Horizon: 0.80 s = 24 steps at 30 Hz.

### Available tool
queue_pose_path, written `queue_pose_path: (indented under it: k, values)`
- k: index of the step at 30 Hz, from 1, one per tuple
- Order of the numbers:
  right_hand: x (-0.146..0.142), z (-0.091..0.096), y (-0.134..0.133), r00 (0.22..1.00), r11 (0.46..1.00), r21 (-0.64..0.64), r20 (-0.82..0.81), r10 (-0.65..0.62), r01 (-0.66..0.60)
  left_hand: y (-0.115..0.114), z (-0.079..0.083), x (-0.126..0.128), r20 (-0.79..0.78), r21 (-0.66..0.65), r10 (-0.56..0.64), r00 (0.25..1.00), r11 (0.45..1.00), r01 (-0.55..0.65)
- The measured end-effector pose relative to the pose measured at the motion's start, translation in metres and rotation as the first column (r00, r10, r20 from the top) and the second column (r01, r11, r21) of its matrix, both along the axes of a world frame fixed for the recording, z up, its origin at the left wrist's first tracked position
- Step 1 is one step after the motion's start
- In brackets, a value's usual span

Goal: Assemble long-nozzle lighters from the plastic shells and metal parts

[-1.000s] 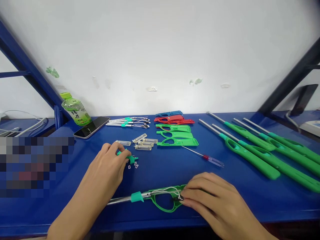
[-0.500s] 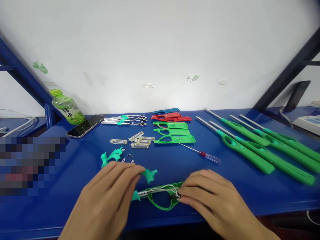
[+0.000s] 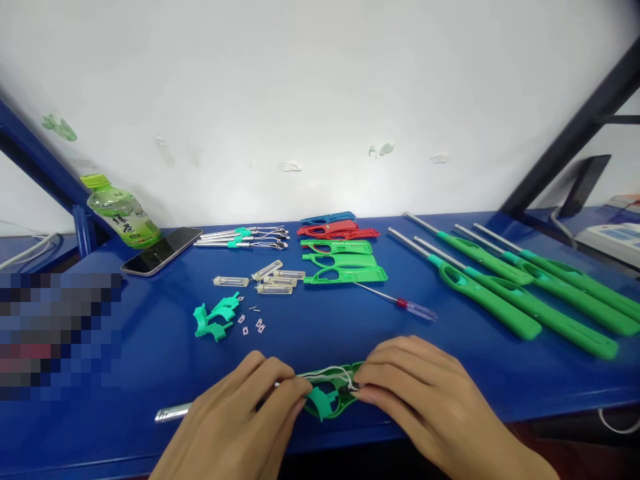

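My left hand (image 3: 240, 407) pinches a teal trigger piece (image 3: 323, 401) and holds it over the finger opening of a green lighter handle half (image 3: 356, 367). My right hand (image 3: 425, 393) is closed on the other end of that handle half, fingertips at the white wires (image 3: 327, 370) and a small black part beside them. From under my left hand a silver metal tube (image 3: 173, 413) sticks out to the left. Whether the trigger touches the handle half, I cannot tell. Farther back lie more teal triggers (image 3: 217, 317) and several small pink-white parts (image 3: 260, 325).
Behind are clear fuel tanks (image 3: 275, 289), metal tubes with wires (image 3: 240, 237), green handle halves (image 3: 345, 275), red ones (image 3: 340, 230) and a blue one (image 3: 330, 218). A screwdriver (image 3: 417, 309) and assembled green lighters (image 3: 493, 303) lie right. A phone (image 3: 163, 251) and bottle (image 3: 123, 213) stand left.
My left hand has moved right and down, bringing the trigger from above the handle half to over its finger opening. My right hand keeps its hold. The view has shifted slightly.
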State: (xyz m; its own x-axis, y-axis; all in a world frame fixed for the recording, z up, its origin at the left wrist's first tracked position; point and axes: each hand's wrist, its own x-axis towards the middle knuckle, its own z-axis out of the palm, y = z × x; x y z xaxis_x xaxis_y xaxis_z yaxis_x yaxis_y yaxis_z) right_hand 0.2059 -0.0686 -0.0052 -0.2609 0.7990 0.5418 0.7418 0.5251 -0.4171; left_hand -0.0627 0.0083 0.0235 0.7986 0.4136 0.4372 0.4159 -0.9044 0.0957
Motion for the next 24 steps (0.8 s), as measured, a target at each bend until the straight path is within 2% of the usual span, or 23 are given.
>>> queue_pose_path:
  k: [6,14,24]
  values:
    - [-0.001,0.001,-0.001,1.000,1.000,-0.007,-0.007,-0.006,0.006,0.001,-0.016,-0.002,-0.097,-0.003,0.033,0.995,0.999,-0.034]
    - [0.000,0.007,-0.001,1.000,1.000,-0.003,0.029,0.011,-0.011,-0.003,-0.024,0.002,-0.085,0.023,0.029,0.996,0.999,-0.027]
    - [0.000,0.008,0.001,0.999,1.000,-0.007,0.044,0.031,-0.031,-0.003,-0.014,0.004,-0.084,0.102,-0.018,0.996,0.994,0.027]
